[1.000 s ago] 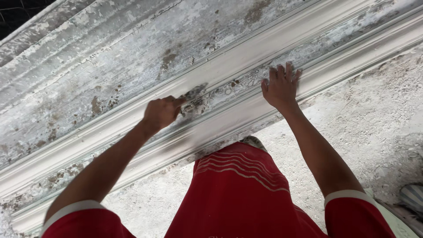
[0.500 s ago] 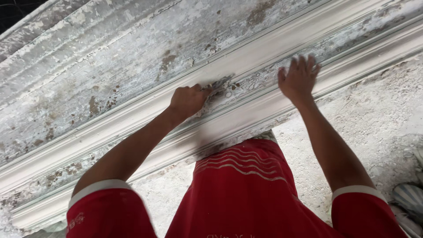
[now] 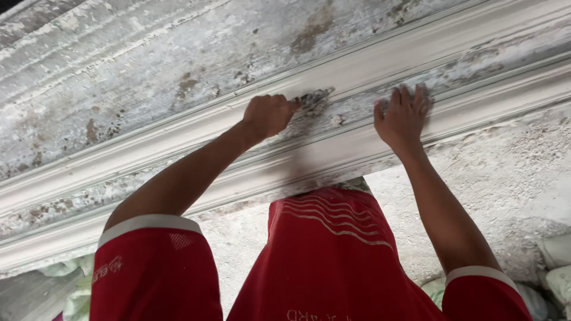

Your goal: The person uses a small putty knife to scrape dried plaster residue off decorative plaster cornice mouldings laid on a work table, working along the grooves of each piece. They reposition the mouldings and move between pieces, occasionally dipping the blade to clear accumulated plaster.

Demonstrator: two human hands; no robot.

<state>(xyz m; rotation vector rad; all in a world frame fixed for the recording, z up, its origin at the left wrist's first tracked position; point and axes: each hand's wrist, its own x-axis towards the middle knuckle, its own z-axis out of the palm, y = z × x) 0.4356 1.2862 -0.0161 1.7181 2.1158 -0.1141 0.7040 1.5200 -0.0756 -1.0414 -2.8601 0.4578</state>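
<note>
A long white moulding (image 3: pixel 380 65) runs aslant across the view, its ridges and grooves flecked with grey and brown stains. Beyond it lies a worn, mottled slab (image 3: pixel 119 71); on the near side is a rough, gritty floor (image 3: pixel 505 172). Pale sacks (image 3: pixel 556 267) lie at the lower right corner and greenish ones (image 3: pixel 74 285) at the lower left. Nothing stands between the hands and the moulding.

A red shirt (image 3: pixel 333 255) with thin white wavy lines fills the lower middle; white-banded sleeves frame it, and the left sleeve bears a small pale mark.

The left hand (image 3: pixel 269 114) is curled in a fist with the arm stretched out, pressing a small dark, crusted tool (image 3: pixel 312 98) into the moulding's groove; it may be a scraper or a pad, too blurred to tell. The right hand (image 3: pixel 403 116) lies flat on the same groove, just beside the tool, fingers spread and pointing away, holding nothing.
</note>
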